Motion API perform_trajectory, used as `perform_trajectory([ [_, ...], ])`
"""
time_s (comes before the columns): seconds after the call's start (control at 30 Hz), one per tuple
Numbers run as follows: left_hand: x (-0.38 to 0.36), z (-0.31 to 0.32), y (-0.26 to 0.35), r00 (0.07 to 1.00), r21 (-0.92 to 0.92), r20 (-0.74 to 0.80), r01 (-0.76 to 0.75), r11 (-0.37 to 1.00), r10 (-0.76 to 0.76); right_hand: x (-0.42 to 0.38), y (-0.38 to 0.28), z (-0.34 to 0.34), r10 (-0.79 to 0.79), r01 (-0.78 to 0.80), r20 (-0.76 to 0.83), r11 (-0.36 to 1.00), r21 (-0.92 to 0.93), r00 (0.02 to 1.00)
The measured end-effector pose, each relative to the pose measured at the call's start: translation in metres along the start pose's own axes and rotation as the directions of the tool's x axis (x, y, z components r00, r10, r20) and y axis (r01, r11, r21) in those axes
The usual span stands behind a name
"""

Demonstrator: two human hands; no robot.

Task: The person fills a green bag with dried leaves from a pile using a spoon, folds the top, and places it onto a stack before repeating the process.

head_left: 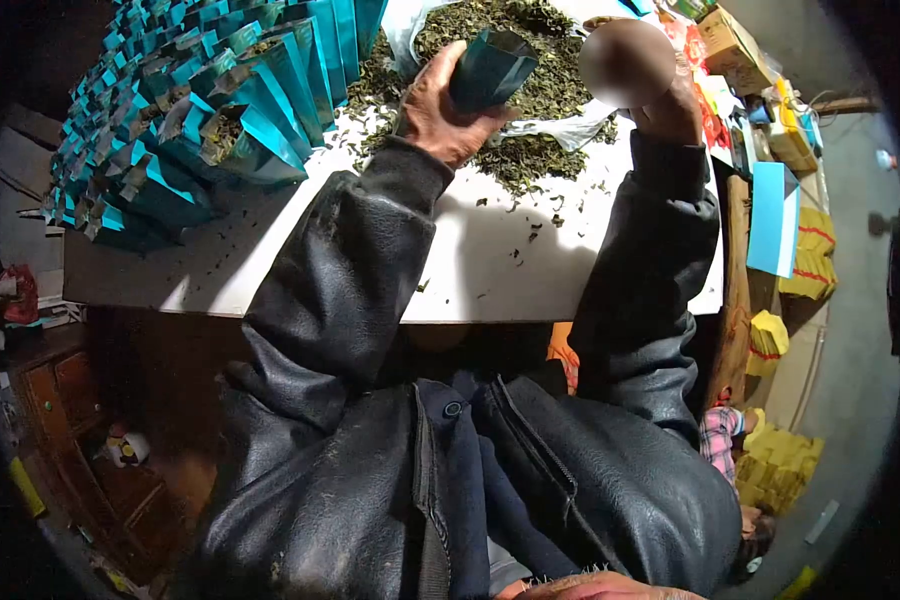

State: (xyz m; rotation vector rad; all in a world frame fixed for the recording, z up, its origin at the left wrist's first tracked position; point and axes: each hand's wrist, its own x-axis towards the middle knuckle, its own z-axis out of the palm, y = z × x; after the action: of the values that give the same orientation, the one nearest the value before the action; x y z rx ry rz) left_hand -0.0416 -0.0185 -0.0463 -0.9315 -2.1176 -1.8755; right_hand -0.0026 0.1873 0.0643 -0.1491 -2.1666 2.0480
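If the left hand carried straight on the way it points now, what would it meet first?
With the teal bag leading, the left hand would probably meet the loose leaves beyond; height above them is unclear.

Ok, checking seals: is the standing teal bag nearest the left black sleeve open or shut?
The bag is open: dark leaves show at its mouth.

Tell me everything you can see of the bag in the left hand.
The bag is dark teal, angular, with straight edges and flat faces, perhaps stiff paper or foil. It is tilted, gripped by the left hand, with the leaves behind it in view. Whether it touches them, or holds anything, I can't tell.
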Motion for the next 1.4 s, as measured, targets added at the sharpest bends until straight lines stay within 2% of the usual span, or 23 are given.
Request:
perform_trajectory([
  [0.17, 0.002, 0.005, -0.004, 0.999, 0.004, -0.032, -0.017, 1.000, 0.017, -0.007, -0.004, 0.015, -0.060, 0.058, -0.021, 0.997, -0.052, 0.998],
  [0.23, 0.002, 0.004, 0.000, 0.999, -0.041, -0.040, 0.016, 0.999, -0.017, -0.012, -0.006, 0.023, -0.270, 0.291, 0.123, 0.935, -0.205, 0.955],
  [0.27, 0.003, 0.003, 0.005, 0.998, 0.035, -0.033, 0.049, 0.998, -0.048, -0.014, -0.010, 0.029, -0.270, 0.291, 0.124, 0.934, -0.205, 0.955],
  [0.37, 0.006, -0.005, 0.016, 0.996, 0.169, 0.020, 0.084, 0.982, -0.088, -0.021, -0.021, 0.042, -0.447, 0.420, 0.052, 0.784, -0.457, 0.893],
  [0.43, 0.007, -0.006, 0.017, 0.993, 0.226, 0.070, 0.080, 0.971, -0.098, -0.023, -0.019, 0.044, -0.472, 0.436, 0.029, 0.787, -0.436, 0.881],
  [0.53, 0.007, -0.003, 0.016, 0.991, 0.213, 0.011, 0.131, 0.968, -0.136, -0.032, -0.032, 0.050, -0.495, 0.436, -0.007, 0.773, -0.462, 0.869],
  [0.63, 0.004, -0.001, 0.016, 0.997, 0.181, -0.082, 0.006, 0.983, 0.009, -0.035, -0.036, 0.052, -0.499, 0.397, -0.091, 0.775, -0.491, 0.862],
  [0.67, 0.004, -0.001, 0.015, 0.996, 0.097, -0.077, 0.043, 0.994, -0.035, -0.034, -0.036, 0.052, -0.504, 0.382, -0.158, 0.793, -0.474, 0.849],
  [0.73, 0.004, 0.000, 0.015, 0.995, 0.013, -0.066, 0.078, 0.997, -0.077, -0.024, -0.018, 0.028, -0.541, 0.424, -0.091, 0.742, -0.519, 0.836],
  [0.8, 0.004, -0.001, 0.015, 0.997, 0.077, -0.082, 0.000, 0.997, 0.006, -0.009, -0.004, 0.011, -0.680, 0.567, 0.048, 0.567, -0.598, 0.731],
  [0.83, 0.004, 0.001, 0.012, 0.997, 0.076, -0.079, -0.001, 0.997, 0.007, -0.006, -0.004, 0.002, -0.685, 0.558, 0.219, 0.322, -0.765, 0.695],
  [0.87, 0.006, 0.002, 0.007, 0.993, 0.102, -0.088, -0.071, 0.992, 0.080, -0.004, 0.005, -0.002, -0.563, 0.498, 0.149, 0.539, -0.679, 0.813],
  [0.93, 0.006, 0.003, 0.003, 0.984, 0.127, -0.093, -0.139, 0.982, 0.152, 0.001, 0.020, -0.005, -0.415, 0.305, -0.010, 0.685, -0.662, 0.910],
  [0.97, 0.005, 0.002, 0.002, 0.987, 0.120, -0.087, -0.127, 0.985, 0.138, 0.002, 0.025, -0.005, -0.313, 0.269, 0.004, 0.808, -0.524, 0.950],
  [1.0, 0.004, 0.002, 0.002, 0.989, 0.113, -0.081, -0.114, 0.987, 0.124, 0.002, 0.030, -0.004, -0.255, 0.172, -0.065, 0.797, -0.579, 0.965],
  [1.07, 0.005, 0.000, 0.011, 0.990, 0.130, -0.066, -0.113, 0.985, 0.122, 0.009, 0.036, -0.003, -0.125, 0.100, -0.083, 0.960, -0.261, 0.989],
  [1.1, 0.005, -0.001, 0.015, 0.991, 0.148, -0.052, -0.111, 0.983, 0.120, 0.007, 0.040, -0.003, -0.013, -0.021, -0.109, 0.951, -0.310, 0.994],
  [1.13, 0.005, -0.002, 0.016, 0.992, 0.146, -0.050, -0.111, 0.983, 0.119, 0.016, 0.065, -0.014, -0.196, 0.188, 0.020, 0.896, -0.403, 0.980],
  [1.2, 0.004, -0.003, 0.018, 0.973, 0.274, -0.015, -0.215, 0.937, 0.228, 0.021, 0.079, -0.010, -0.270, 0.245, 0.068, 0.705, -0.666, 0.960],
  [1.23, 0.004, -0.003, 0.018, 0.974, 0.273, -0.013, -0.216, 0.938, 0.228, 0.021, 0.077, -0.006, -0.213, 0.218, 0.102, 0.641, -0.736, 0.972],
  [1.27, 0.004, -0.003, 0.018, 0.972, 0.282, -0.014, -0.221, 0.934, 0.234, 0.027, 0.083, -0.003, -0.138, 0.129, 0.056, 0.616, -0.777, 0.989],
  [1.37, 0.003, -0.002, 0.019, 0.981, 0.235, -0.016, -0.185, 0.954, 0.194, 0.042, 0.102, -0.007, -0.244, 0.280, 0.162, 0.595, -0.754, 0.956],
  [1.4, 0.002, -0.001, 0.019, 0.989, 0.179, -0.014, -0.141, 0.974, 0.145, 0.049, 0.113, -0.008, -0.162, 0.210, 0.134, 0.706, -0.676, 0.978],
])
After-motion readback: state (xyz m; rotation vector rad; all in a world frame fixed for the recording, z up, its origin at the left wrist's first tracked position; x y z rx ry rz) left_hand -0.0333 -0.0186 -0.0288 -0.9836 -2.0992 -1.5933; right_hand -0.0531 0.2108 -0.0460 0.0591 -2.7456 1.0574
